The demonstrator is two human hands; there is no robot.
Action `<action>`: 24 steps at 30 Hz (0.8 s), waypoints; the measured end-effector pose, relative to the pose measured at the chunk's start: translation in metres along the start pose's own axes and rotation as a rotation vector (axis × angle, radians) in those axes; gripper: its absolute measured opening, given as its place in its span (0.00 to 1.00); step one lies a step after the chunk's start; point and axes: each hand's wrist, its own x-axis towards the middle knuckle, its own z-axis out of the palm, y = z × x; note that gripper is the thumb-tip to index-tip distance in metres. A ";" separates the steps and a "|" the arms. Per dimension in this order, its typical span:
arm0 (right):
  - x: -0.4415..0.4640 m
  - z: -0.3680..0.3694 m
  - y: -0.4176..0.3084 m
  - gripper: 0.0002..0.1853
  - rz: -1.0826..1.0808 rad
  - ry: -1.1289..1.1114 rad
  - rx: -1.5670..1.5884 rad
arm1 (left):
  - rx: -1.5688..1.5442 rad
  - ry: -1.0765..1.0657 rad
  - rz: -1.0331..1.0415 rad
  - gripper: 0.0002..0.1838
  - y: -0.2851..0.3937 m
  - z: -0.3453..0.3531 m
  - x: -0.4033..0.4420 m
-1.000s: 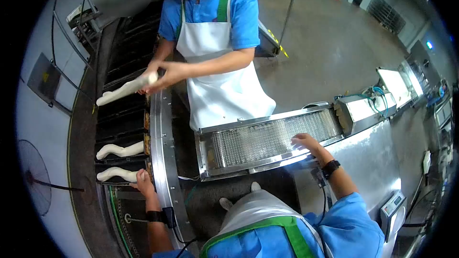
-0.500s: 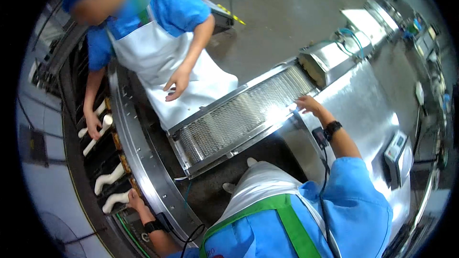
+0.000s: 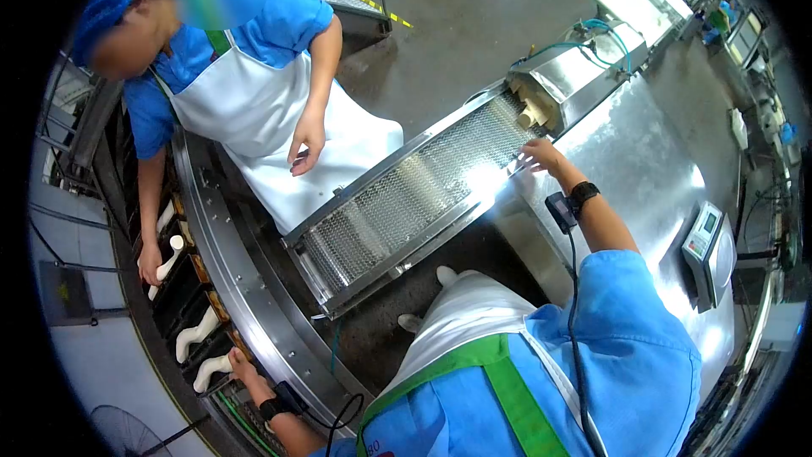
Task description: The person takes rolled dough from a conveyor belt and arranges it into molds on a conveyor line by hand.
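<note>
My left hand (image 3: 241, 366) is at the end of the nearest pale dough strip (image 3: 211, 370), in a dark tray line; its fingers are partly hidden, so its grip is unclear. Another dough strip (image 3: 196, 333) lies just beyond. My right hand (image 3: 538, 155) hovers over the near edge of the mesh conveyor (image 3: 406, 195), fingers apart, holding nothing. Pale dough (image 3: 533, 112) shows at the outlet of the metal machine (image 3: 584, 76). A co-worker's hand (image 3: 150, 264) touches a further dough strip (image 3: 172, 256).
The co-worker (image 3: 254, 93) in a white apron stands across the conveyor. A curved metal rail (image 3: 245, 288) runs beside the trays. A digital scale (image 3: 704, 241) sits on the steel table (image 3: 630, 144) at right.
The view has turned, shifting the conveyor leftward. The co-worker has lowered a dough strip onto the trays. Dough has appeared at the machine outlet. My hands stay near the same places.
</note>
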 end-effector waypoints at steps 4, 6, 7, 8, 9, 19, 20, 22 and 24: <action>0.059 -0.021 0.038 0.16 -0.031 0.208 -0.198 | -0.207 -0.168 0.060 0.20 -0.006 -0.008 -0.003; 0.070 -0.031 0.039 0.17 -0.336 0.251 -0.495 | -0.481 -0.254 -0.038 0.17 0.062 -0.002 -0.051; 0.068 -0.034 0.034 0.18 -0.502 0.271 -0.521 | -0.407 -0.234 -0.045 0.16 0.108 -0.003 -0.080; 0.053 -0.032 0.022 0.19 -0.569 0.249 -0.332 | -0.436 -0.188 -0.012 0.16 0.104 -0.002 -0.083; 0.042 -0.020 -0.003 0.21 -0.164 0.074 0.342 | -0.344 -0.064 -0.120 0.16 0.113 -0.001 -0.086; 0.174 -0.030 0.038 0.08 0.084 0.233 -0.006 | 0.174 0.143 -0.221 0.18 0.077 0.013 -0.058; 0.160 -0.025 0.031 0.13 -0.327 0.264 -0.740 | 0.196 0.152 -0.247 0.18 0.080 0.013 -0.056; 0.134 -0.003 0.020 0.12 -0.119 0.196 -0.019 | 0.241 0.146 -0.265 0.17 0.089 0.011 -0.060; 0.117 -0.008 0.014 0.12 -0.234 0.048 -0.442 | 0.196 0.131 -0.329 0.17 0.104 0.007 -0.067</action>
